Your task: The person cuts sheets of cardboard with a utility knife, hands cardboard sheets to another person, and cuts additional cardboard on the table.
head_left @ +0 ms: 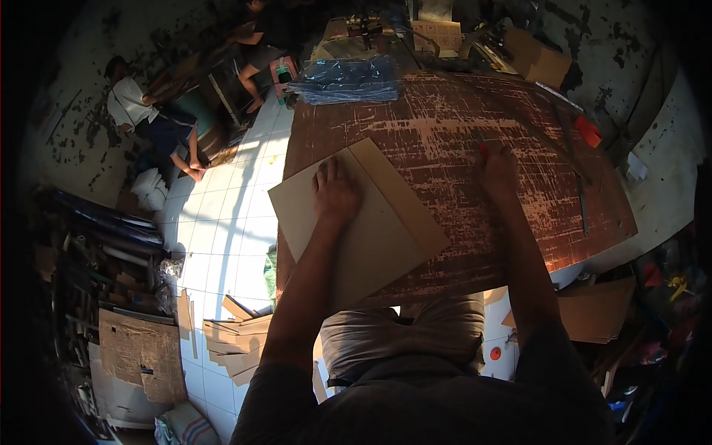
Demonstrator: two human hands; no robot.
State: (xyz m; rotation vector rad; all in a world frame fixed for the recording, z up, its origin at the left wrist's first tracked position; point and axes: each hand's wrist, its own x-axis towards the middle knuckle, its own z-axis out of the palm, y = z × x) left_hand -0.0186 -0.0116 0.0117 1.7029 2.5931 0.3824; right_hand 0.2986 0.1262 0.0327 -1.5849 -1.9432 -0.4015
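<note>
My left hand (pixel 336 191) lies on a grey-brown cardboard sheet (pixel 378 230), its fingers slightly spread and pressing down on the surface. The sheet rests at an angle near the table's left front edge, with a lighter brown strip (pixel 397 196) along its right side. Out to the right, my right hand (pixel 498 172) is closed around a small red tool (pixel 483 150) whose thin tip points away from me. That hand is over the scratched brown tabletop (pixel 460 111), apart from the cardboard. Shadow hides the tool's exact kind.
A stack of clear plastic sheets (pixel 348 79) lies at the table's far left. Along the right side are a long metal ruler (pixel 581 204) and a red object (pixel 587 131). Cardboard offcuts (pixel 237 337) litter the floor at left. Two people (pixel 148 111) sit beyond the table.
</note>
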